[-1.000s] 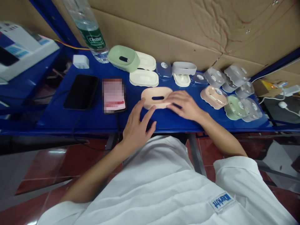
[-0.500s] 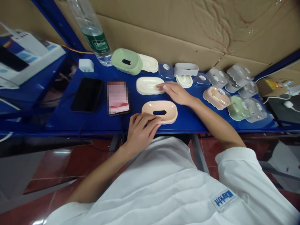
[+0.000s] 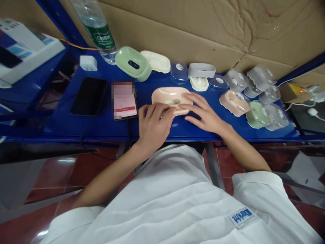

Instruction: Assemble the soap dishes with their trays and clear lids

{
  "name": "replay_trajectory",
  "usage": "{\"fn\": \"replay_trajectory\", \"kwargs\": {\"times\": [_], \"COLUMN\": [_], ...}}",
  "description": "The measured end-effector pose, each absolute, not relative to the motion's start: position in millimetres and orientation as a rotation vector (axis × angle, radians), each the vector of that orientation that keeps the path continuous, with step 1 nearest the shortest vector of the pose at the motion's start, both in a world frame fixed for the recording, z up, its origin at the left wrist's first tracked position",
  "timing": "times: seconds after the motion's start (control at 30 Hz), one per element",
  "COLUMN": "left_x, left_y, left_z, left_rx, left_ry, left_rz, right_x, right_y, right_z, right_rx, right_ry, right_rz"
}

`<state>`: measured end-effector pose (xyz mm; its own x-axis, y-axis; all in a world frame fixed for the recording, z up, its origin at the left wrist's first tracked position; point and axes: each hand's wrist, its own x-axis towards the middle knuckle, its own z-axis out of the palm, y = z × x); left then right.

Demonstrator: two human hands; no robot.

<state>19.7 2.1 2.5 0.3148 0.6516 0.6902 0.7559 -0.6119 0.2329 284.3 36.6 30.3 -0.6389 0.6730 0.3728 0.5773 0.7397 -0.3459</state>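
A peach soap dish [image 3: 158, 96] with a rounded oval rim and a long slot lies in front of me on the blue table. Something pale shows through its slot; the cream soap dish base is otherwise hidden under it. My left hand [image 3: 153, 127] has its fingers closed on the front left edge of the peach dish. At the right end, my right hand [image 3: 207, 115] rests spread fingertips on the rim, thumb apart from the other fingers.
A green soap dish [image 3: 127, 59] and a cream tray [image 3: 159, 62] lie behind, beside a water bottle [image 3: 100, 35]. Two phones, a black one [image 3: 90, 96] and a lit one [image 3: 125, 101], lie left. Several clear-lidded soap boxes [image 3: 235, 101] stand right. Cardboard [image 3: 177, 30] walls the back.
The peach dish has moved away from me, over where the cream base lay. My right hand has left the cream base and come nearer, onto the peach dish's right rim.
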Motion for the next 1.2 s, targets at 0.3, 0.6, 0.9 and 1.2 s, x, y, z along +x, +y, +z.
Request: {"fn": "replay_trajectory", "kwargs": {"times": [0.3,0.6,0.9,1.2], "left_x": [31.8,23.7,10.1,6.6], "left_y": [17.4,11.9,-5.4,-6.2], "left_z": [5.4,-4.8,-23.0,-24.5], "left_rx": [-2.687,-2.731,-2.678,-2.606], "left_ry": [-1.423,-1.294,-1.342,-1.433], "left_rz": [-0.84,-0.809,-1.053,-1.196], "right_x": [292.9,286.6,322.6,290.5], "right_y": [70.2,58.8,122.1,151.9], "right_z": [7.2,6.4,2.9,-9.4], "right_rx": [-0.934,-0.955,-1.439,-1.367], "right_ry": [-2.427,-2.492,-2.259,-2.391], "right_rz": [0.429,0.288,-0.01,0.002]}}
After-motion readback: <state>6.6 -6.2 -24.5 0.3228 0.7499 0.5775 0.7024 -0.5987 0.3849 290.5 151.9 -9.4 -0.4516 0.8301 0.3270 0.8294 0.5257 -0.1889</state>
